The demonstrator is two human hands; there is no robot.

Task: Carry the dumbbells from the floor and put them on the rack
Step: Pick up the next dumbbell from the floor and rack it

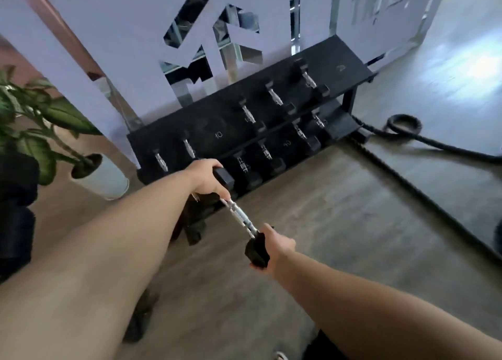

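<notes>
A black hex dumbbell with a chrome handle (240,218) hangs in the air between both hands, just in front of the rack's lower shelf. My left hand (207,179) grips its far head, which is close to the shelf. My right hand (277,247) holds its near head from the side. The black two-tier rack (350,70) stands against the white wall and carries several dumbbells on both shelves. More dark dumbbells (194,230) lie on the floor below my left arm, partly hidden.
A potted plant in a white pot (104,180) stands left of the rack. A thick black battle rope (404,127) coils on the floor at the right. A mirrored white wall panel (141,31) rises behind the rack. Grey floor spreads to the right.
</notes>
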